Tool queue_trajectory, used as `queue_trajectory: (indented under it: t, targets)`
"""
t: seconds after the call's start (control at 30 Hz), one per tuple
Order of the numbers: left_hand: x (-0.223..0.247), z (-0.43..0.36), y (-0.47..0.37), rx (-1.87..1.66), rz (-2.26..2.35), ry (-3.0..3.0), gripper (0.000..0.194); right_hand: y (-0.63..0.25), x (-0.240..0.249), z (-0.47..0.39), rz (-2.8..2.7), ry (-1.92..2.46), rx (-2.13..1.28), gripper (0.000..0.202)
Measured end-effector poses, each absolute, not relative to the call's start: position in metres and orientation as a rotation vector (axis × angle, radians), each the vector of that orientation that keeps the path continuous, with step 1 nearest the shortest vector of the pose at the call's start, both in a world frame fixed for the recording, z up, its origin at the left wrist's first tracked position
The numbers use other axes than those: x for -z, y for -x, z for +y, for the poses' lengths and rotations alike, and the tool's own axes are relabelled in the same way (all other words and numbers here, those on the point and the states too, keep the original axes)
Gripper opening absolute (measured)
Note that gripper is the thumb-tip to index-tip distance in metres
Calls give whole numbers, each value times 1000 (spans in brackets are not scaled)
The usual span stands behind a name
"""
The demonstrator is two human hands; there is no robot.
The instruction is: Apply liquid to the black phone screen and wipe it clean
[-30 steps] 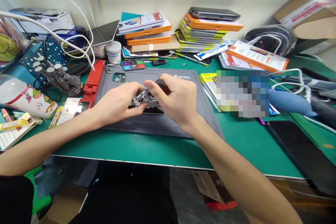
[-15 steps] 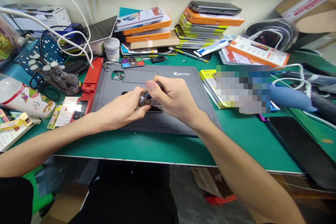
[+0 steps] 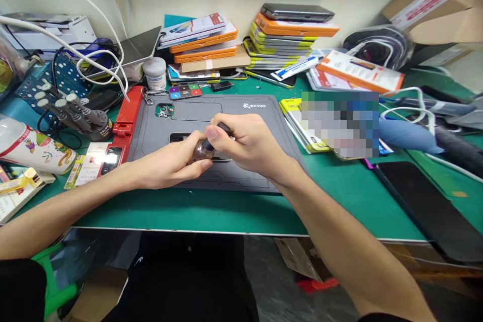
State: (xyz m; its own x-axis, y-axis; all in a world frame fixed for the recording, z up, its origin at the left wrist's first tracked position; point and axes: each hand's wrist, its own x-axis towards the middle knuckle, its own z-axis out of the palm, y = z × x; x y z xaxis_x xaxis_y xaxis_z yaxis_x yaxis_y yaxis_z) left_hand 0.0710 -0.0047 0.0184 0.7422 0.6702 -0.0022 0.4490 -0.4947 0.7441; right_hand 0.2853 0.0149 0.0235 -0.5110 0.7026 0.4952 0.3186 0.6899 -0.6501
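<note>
My left hand (image 3: 169,163) is closed around a small clear glass bottle (image 3: 197,153) with dark contents. My right hand (image 3: 251,141) grips the bottle's black cap (image 3: 224,127), thumb and fingers curled round it. Whether the cap is seated on the neck or loose is hard to see. Both hands are above a grey work mat (image 3: 196,110). Underneath them lies a dark, phone-like device (image 3: 175,137), mostly hidden by my hands. Small metal bits rest in the mat's recess (image 3: 165,110) at its upper left.
Left of the mat are a red holder (image 3: 126,119), a screwdriver stand (image 3: 92,123) and a patterned cup (image 3: 37,146). Boxes (image 3: 206,43) are stacked behind it. Yellow packs (image 3: 298,115) and a black phone (image 3: 422,201) lie to the right.
The view has shifted a little, so the bench appears further left. Both hands stay on the bottle and cap, with the bottle held slightly lower and nearer me.
</note>
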Motion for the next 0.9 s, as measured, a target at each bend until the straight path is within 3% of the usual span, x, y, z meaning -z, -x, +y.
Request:
queue_trajectory:
  t: [0.2,0.4,0.53,0.77,0.9]
  targets:
    - [-25,-7,-71,-364,784,-2124,25,-286,-25,11,-2111,742,-660,54]
    - [-28,-20,-82,-652,1206,-2248,18,-273,-32,-1,-1910,958,-535,68]
    - [-23,-21,-89,-649,1335,-2335,19,-261,-28,-4,-1739,1086,-667,73]
    - [-25,-23,-96,-726,1252,-2081,9,-262,-26,3,-1749,879,-978,43]
    - [-29,-28,-101,-712,1035,-1831,10,-267,-33,1,-1788,823,-944,40]
